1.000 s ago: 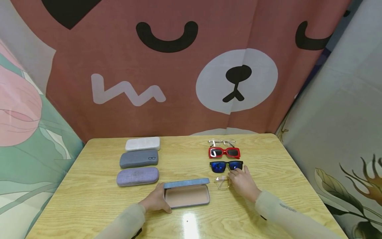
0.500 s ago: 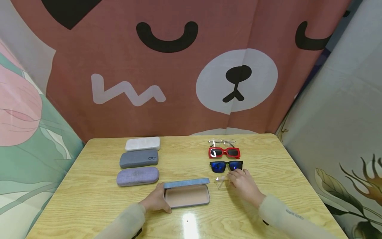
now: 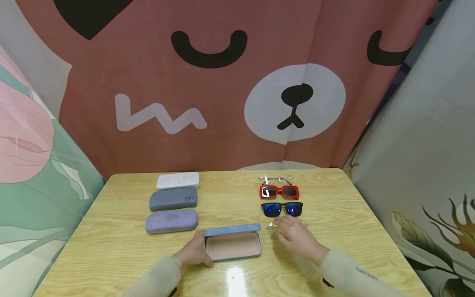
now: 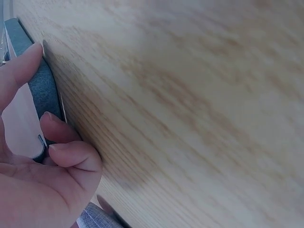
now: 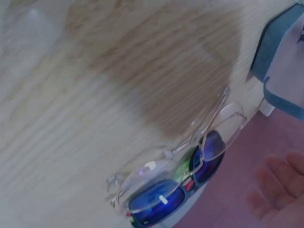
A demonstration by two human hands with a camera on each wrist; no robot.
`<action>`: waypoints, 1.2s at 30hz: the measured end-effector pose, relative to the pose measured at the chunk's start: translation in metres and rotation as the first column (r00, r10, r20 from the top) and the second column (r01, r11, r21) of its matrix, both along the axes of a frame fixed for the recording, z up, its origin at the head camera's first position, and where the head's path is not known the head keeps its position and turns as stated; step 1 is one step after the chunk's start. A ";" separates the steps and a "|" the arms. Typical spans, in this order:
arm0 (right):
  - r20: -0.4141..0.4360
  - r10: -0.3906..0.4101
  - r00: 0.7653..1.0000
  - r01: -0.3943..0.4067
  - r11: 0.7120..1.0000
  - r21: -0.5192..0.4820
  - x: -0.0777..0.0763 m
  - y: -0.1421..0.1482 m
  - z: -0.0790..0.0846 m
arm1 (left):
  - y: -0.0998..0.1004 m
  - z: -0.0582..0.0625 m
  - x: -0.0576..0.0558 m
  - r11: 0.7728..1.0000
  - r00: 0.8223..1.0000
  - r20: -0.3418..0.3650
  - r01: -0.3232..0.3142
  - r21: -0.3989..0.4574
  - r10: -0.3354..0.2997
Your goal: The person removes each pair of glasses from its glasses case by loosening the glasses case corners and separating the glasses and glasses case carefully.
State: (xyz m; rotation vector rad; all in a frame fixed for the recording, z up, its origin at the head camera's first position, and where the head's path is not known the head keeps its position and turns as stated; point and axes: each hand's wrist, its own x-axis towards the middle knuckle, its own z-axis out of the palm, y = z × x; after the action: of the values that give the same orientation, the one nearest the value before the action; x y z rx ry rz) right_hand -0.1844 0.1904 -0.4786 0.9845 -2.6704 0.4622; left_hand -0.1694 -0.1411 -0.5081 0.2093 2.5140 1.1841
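My left hand (image 3: 193, 249) holds the left end of an opened blue glasses case (image 3: 233, 246) with a pale lining, its lid raised at the back. In the left wrist view, the thumb and fingers wrap around the case's end (image 4: 43, 88). My right hand (image 3: 297, 237) is over a pair of clear-framed glasses (image 3: 272, 225), hiding their middle in the head view. The right wrist view shows these glasses (image 5: 192, 140) beside the blue-lensed sunglasses (image 5: 159, 202), with the fingers (image 5: 278, 183) loosely bent and apart from them.
Black sunglasses (image 3: 272, 209), red sunglasses (image 3: 279, 192) and another clear pair (image 3: 276, 179) line up behind the right hand. White (image 3: 178, 180), grey (image 3: 173, 199) and purple (image 3: 171, 221) glasses cases lie at the left. A printed curtain (image 3: 222, 148) hangs behind the table.
My right hand has shifted left, from the right end of the clear glasses to over their middle, uncovering their right end. The left hand stays on the case.
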 end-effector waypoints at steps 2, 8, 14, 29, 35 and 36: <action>0.051 -0.011 0.999 0.013 1.000 -0.027 0.002 -0.003 0.000 | 0.000 0.000 0.000 1.000 1.000 0.005 0.003 0.002 -0.003; 0.185 -0.048 0.982 0.072 0.990 -0.123 0.007 -0.017 -0.008 | 0.001 0.000 0.001 1.000 1.000 -0.001 -0.001 0.003 0.001; 0.361 -0.066 0.930 0.157 0.961 -0.228 0.005 -0.033 -0.012 | 0.003 -0.002 0.001 1.000 1.000 -0.013 0.005 0.004 -0.005; 0.547 0.108 0.830 0.061 0.957 -0.282 -0.026 -0.049 -0.006 | 0.003 -0.005 -0.001 1.000 0.998 -0.056 0.014 -0.015 -0.015; 0.702 0.186 0.687 -0.026 0.972 -0.232 -0.045 -0.049 0.003 | 0.000 -0.006 -0.001 0.999 0.997 -0.080 0.019 -0.028 -0.021; 0.718 0.190 0.670 -0.045 0.975 -0.216 -0.048 -0.049 0.004 | -0.001 -0.006 -0.001 0.999 0.996 -0.085 0.022 -0.030 -0.025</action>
State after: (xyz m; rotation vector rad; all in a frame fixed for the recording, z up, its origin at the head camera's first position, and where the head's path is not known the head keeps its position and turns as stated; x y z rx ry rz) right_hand -0.2323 0.1409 -0.4745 1.0828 -3.1540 1.3779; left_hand -0.1703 -0.1417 -0.5142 0.2870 2.5937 1.1514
